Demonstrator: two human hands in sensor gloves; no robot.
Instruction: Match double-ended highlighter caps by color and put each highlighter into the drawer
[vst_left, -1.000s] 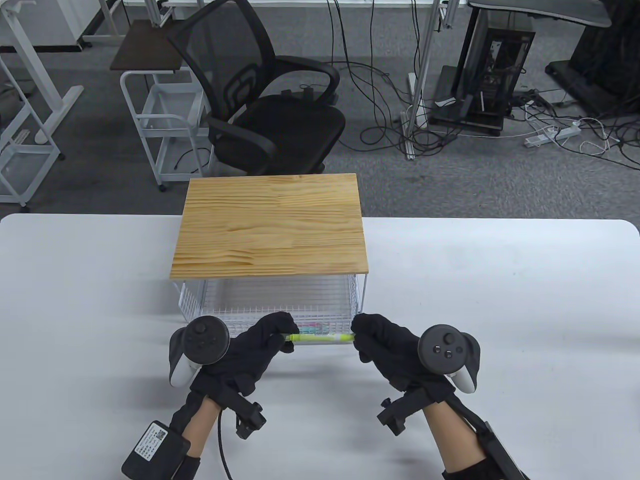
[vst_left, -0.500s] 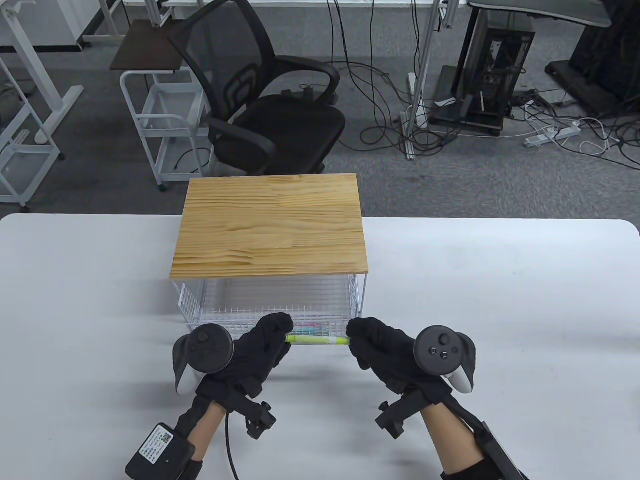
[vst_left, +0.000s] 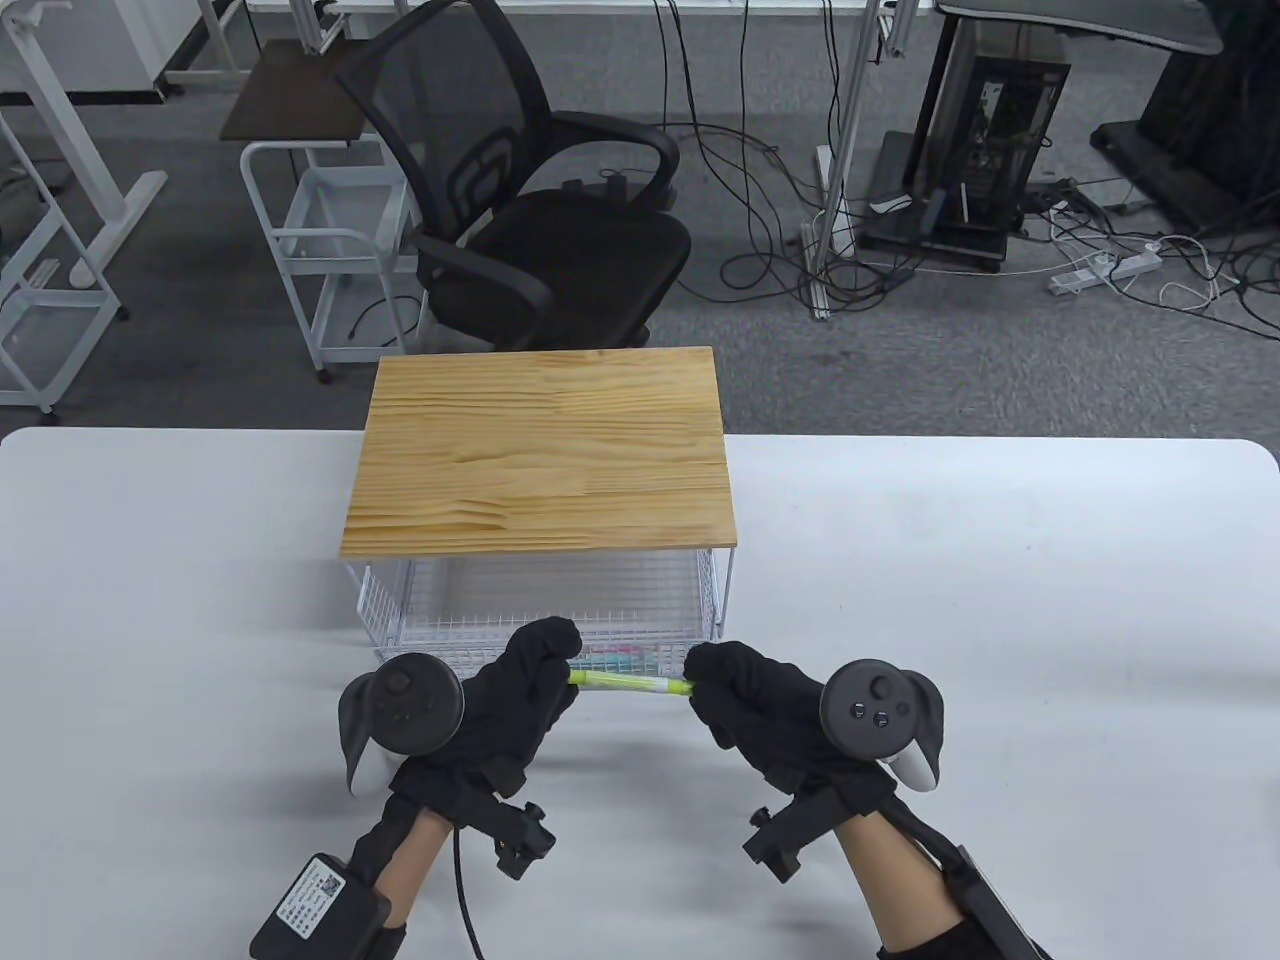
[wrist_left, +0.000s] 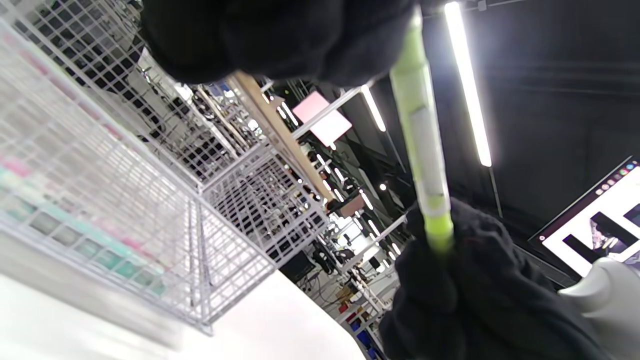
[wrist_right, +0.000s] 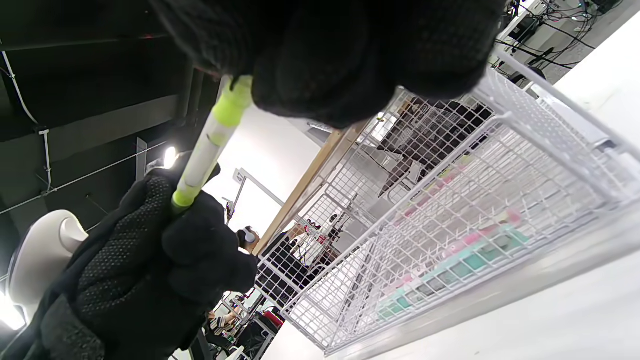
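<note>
A yellow-green highlighter (vst_left: 628, 682) is held level just in front of the open white wire drawer (vst_left: 545, 625). My left hand (vst_left: 548, 660) pinches its left end and my right hand (vst_left: 712, 678) pinches its right end. The left wrist view shows the highlighter (wrist_left: 422, 140) running from my left fingers down to my right hand (wrist_left: 465, 285). In the right wrist view the highlighter (wrist_right: 207, 145) spans between both gloves. Pink and teal highlighters (vst_left: 620, 659) lie at the drawer's front; they also show as highlighters (wrist_right: 450, 260) through the mesh.
The drawer hangs under a wooden-topped wire shelf (vst_left: 540, 460) on the white table (vst_left: 1000, 620). A black office chair (vst_left: 540, 220) stands beyond the table's far edge.
Both hands have drawn closer together along the yellow-green highlighter, the right hand sliding left. The visible length of the pen has shortened.
</note>
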